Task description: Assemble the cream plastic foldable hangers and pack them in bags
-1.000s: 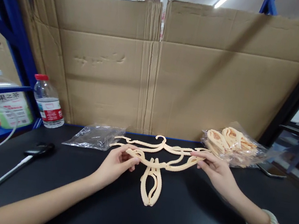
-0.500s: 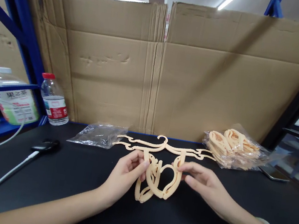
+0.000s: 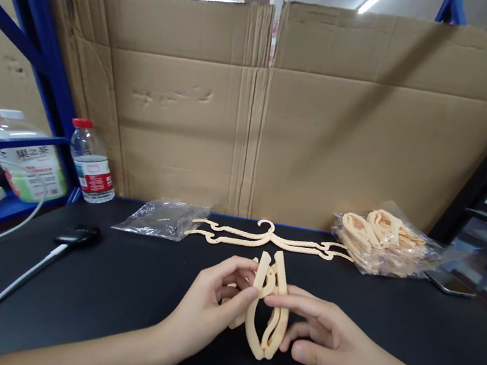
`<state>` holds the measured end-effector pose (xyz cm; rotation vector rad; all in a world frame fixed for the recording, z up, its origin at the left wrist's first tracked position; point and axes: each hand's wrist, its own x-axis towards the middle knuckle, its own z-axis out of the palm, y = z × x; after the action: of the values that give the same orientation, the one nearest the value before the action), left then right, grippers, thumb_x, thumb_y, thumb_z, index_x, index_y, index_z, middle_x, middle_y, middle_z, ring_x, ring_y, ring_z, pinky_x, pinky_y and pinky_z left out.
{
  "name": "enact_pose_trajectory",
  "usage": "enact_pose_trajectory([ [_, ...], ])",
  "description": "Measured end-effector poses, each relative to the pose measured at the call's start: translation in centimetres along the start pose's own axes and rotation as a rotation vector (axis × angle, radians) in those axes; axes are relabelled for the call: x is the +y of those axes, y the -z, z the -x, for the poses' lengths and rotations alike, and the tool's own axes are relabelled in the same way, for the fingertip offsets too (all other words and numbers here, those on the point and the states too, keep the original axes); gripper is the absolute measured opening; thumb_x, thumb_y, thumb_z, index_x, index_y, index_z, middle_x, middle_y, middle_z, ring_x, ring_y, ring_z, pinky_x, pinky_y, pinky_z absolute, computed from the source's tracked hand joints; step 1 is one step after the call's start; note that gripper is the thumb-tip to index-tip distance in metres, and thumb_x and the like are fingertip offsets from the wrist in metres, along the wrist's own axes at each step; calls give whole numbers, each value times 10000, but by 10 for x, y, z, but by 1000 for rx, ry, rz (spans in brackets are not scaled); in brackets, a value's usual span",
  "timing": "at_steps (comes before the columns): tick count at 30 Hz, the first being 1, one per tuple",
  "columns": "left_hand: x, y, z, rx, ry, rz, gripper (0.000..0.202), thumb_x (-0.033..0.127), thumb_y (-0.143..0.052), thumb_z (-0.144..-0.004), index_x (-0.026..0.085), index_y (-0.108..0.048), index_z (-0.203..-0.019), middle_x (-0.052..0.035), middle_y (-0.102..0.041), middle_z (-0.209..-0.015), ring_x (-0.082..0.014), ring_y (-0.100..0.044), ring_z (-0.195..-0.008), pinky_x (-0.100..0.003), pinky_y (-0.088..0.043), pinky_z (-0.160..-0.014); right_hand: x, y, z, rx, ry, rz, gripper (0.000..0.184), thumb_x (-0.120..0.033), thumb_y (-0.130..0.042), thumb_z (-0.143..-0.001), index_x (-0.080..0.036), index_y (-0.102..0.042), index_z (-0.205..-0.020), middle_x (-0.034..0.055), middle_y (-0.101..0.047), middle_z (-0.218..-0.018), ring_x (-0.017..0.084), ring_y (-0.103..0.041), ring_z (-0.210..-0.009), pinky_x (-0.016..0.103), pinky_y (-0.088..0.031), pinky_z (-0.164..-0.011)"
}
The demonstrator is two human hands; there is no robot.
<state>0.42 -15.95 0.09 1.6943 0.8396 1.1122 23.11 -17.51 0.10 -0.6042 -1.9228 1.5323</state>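
My left hand (image 3: 210, 311) pinches a cream plastic folding hanger (image 3: 253, 333) near its left arm, thumb in front and fingers behind. The hanger's two arms are folded close together, free ends up, meeting in a point at the bottom. Another cream piece (image 3: 238, 320) shows partly behind my left fingers; whether it is a separate hanger I cannot tell. On the right arm of the hanger, my right hand (image 3: 329, 340) has its fingers around the strip, with the thumb held away. An unfolded cream hanger (image 3: 243, 238) lies flat on the black table (image 3: 134, 301) behind them.
A clear bag of folded hangers (image 3: 374, 239) lies at the back right, beside a phone (image 3: 453, 283). An empty plastic bag (image 3: 162, 219) is at the back left. A red-capped bottle (image 3: 94, 167), a black device (image 3: 78, 234) and its white cable (image 3: 11, 287) are left. Cardboard (image 3: 179, 122) stands behind.
The hanger has come lower and nearer, and its loop has become narrower, with the arms closer together. Both hands have moved down; the left has also shifted right.
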Motion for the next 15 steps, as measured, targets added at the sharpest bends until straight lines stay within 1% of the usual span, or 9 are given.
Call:
enact_pose_trajectory([
  [3,-1,0,0,38,51,24,282,349,-652,-818,173,-620,-1036,-49,-642,-872,-165,-610,-776,-277,-525,-680,-1,1,1,19,2,68,405,-337,-598,-896,-310,-539,-1297,97,-379,-1412,179,-602,-1023,383,-520,-912],
  [6,-5,0,-1,90,68,28,289,357,-667,-805,174,-628,-1025,-49,-648,-881,-161,-618,-762,-273,-534,-665,-3,1,0,64,43,163,303,-340,-596,-896,-264,-570,-1189,87,-474,-1296,197,-554,-1097,381,-492,-946],
  [8,-6,0,0,98,82,16,294,355,-680,-792,169,-636,-1015,-51,-652,-872,-158,-618,-741,-270,-537,-651,-6,1,0,58,49,208,206,-347,-584,-901,-240,-582,-1076,79,-530,-1210,192,-559,-1063,368,-496,-925],
  [10,-5,-2,1,87,82,-5,291,350,-682,-791,169,-642,-1014,-57,-661,-861,-162,-622,-737,-262,-535,-629,-8,0,1,34,24,260,171,-368,-567,-907,-231,-594,-1006,72,-568,-1152,183,-576,-992,348,-510,-877],
  [13,-3,-4,3,66,62,-45,269,331,-673,-803,179,-645,-1023,-67,-684,-879,-180,-642,-786,-256,-538,-632,-10,0,2,29,-15,334,225,-396,-545,-916,-250,-639,-1059,65,-603,-1127,178,-589,-940,321,-513,-821],
  [15,-3,-2,3,36,40,-86,257,315,-652,-822,191,-640,-1047,-65,-695,-907,-191,-654,-836,-268,-551,-672,-7,2,2,45,-26,305,275,-410,-538,-918,-269,-654,-1123,71,-607,-1172,181,-599,-936,311,-510,-791],
])
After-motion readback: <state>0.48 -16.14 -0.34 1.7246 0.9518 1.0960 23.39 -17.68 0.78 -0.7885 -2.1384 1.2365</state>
